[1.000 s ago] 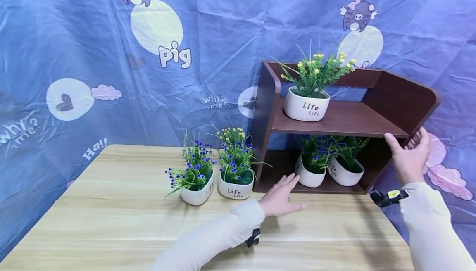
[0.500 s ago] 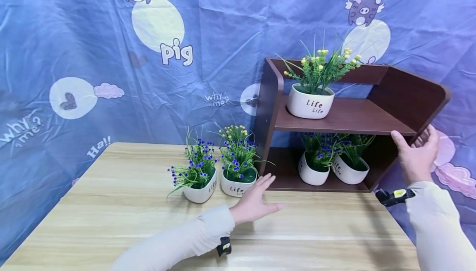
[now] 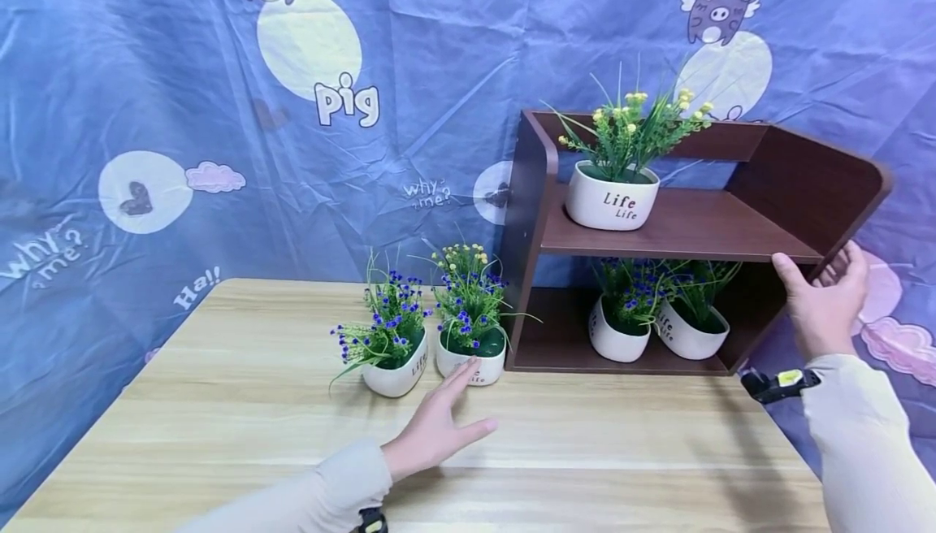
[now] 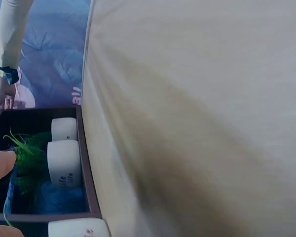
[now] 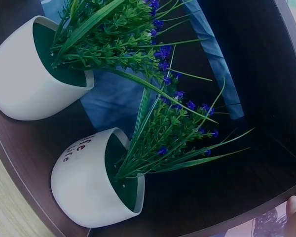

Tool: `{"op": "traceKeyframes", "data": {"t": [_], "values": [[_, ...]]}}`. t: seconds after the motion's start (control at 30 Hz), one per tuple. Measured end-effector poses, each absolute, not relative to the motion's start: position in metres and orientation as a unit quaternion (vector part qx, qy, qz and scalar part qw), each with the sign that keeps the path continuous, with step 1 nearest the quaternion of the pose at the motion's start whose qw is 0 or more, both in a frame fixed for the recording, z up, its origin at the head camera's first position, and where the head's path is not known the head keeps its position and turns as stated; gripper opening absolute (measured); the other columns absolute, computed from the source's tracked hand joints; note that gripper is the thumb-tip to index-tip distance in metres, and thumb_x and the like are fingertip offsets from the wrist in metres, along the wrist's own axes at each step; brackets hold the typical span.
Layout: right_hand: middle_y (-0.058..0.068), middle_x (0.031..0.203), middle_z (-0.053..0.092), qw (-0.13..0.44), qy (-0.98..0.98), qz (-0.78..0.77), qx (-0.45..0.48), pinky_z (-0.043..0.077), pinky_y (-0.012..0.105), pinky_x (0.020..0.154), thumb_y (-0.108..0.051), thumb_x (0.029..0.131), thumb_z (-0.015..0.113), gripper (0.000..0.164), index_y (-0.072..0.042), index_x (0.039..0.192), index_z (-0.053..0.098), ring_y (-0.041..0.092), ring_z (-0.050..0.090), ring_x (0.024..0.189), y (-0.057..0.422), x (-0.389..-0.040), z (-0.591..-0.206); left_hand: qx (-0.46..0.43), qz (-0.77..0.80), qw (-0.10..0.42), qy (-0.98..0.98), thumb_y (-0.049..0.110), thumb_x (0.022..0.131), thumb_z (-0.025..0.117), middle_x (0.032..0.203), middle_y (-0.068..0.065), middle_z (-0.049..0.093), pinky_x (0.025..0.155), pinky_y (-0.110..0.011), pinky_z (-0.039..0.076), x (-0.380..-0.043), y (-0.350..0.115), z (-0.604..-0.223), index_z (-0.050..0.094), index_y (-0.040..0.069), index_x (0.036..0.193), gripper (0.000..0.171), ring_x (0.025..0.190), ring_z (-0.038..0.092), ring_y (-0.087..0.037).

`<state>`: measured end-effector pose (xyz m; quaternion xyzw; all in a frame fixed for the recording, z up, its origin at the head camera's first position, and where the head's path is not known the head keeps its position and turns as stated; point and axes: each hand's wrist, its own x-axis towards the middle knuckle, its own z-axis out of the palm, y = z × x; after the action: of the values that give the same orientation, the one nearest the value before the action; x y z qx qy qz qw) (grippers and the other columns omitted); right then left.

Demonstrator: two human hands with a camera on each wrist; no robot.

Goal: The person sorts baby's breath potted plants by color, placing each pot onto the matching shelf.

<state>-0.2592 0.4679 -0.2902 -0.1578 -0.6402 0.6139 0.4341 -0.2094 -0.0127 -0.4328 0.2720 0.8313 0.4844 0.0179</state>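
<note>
In the head view my left hand (image 3: 431, 433) is held over the table with fingers extended and thumb spread. Its fingertips overlap the front of a white pot (image 3: 483, 369) of blue and yellow flowers. A second white pot (image 3: 393, 379) with blue flowers stands just left of that one. At the far right, my right hand (image 3: 829, 301) grips the side panel of a dark brown two-tier shelf (image 3: 695, 220), thumb in front and fingers behind. A pot of yellow flowers (image 3: 613, 200) sits on the upper tier. Two more pots, (image 5: 96, 185) lettered and with green grass, share the lower tier.
The light wooden table (image 3: 219, 435) runs under everything, its right edge near the right forearm. A blue cartoon-printed cloth (image 3: 439, 54) hangs behind the table and shelf. The shelf's left panel (image 3: 528, 232) stands close beside the nearer flower pot.
My left hand has moved left, from in front of the shelf's lower tier to the front of the blue-and-yellow flower pot. The right hand keeps its grip on the shelf.
</note>
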Motion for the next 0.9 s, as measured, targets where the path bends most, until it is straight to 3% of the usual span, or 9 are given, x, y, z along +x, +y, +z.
{"op": "traceKeyframes", "data": {"t": [0.27, 0.47, 0.67, 0.9], "values": [[-0.006, 0.13, 0.048, 0.433, -0.636, 0.62, -0.157, 0.032, 0.008, 0.094, -0.005, 0.079, 0.076, 0.072, -0.02, 0.14, 0.04, 0.004, 0.045, 0.117, 0.469, -0.258, -0.288, 0.236, 0.485, 0.02, 0.842, 0.037, 0.082, 0.074, 0.156, -0.011, 0.027, 0.112, -0.053, 0.022, -0.19, -0.05, -0.444, 0.033, 0.006, 0.149, 0.084, 0.142, 0.024, -0.034], [-0.006, 0.131, 0.048, 0.431, -0.63, 0.626, -0.161, 0.031, 0.008, 0.095, -0.005, 0.079, 0.076, 0.073, -0.02, 0.141, 0.04, 0.004, 0.044, 0.118, 0.469, -0.257, -0.288, 0.183, 0.498, 0.013, 0.847, 0.038, 0.079, 0.077, 0.156, -0.006, 0.026, 0.112, -0.049, 0.022, -0.179, -0.075, -0.448, 0.037, 0.007, 0.147, 0.085, 0.142, 0.026, -0.028], [-0.004, 0.128, 0.049, 0.435, -0.618, 0.638, -0.148, 0.033, 0.009, 0.094, -0.002, 0.078, 0.075, 0.073, -0.017, 0.14, 0.04, 0.005, 0.045, 0.115, 0.464, -0.256, -0.286, 0.139, 0.494, -0.009, 0.858, 0.033, 0.077, 0.079, 0.156, -0.008, 0.026, 0.111, -0.045, 0.023, -0.171, -0.1, -0.445, 0.036, 0.009, 0.148, 0.086, 0.141, 0.027, -0.029], [-0.004, 0.124, 0.051, 0.439, -0.608, 0.647, -0.137, 0.035, 0.009, 0.093, 0.001, 0.077, 0.075, 0.072, -0.015, 0.139, 0.042, 0.006, 0.047, 0.112, 0.458, -0.254, -0.284, 0.09, 0.473, -0.027, 0.876, 0.037, 0.081, 0.075, 0.153, -0.018, 0.029, 0.108, -0.056, 0.028, -0.174, -0.127, -0.435, 0.032, 0.007, 0.149, 0.086, 0.138, 0.029, -0.04]]}}
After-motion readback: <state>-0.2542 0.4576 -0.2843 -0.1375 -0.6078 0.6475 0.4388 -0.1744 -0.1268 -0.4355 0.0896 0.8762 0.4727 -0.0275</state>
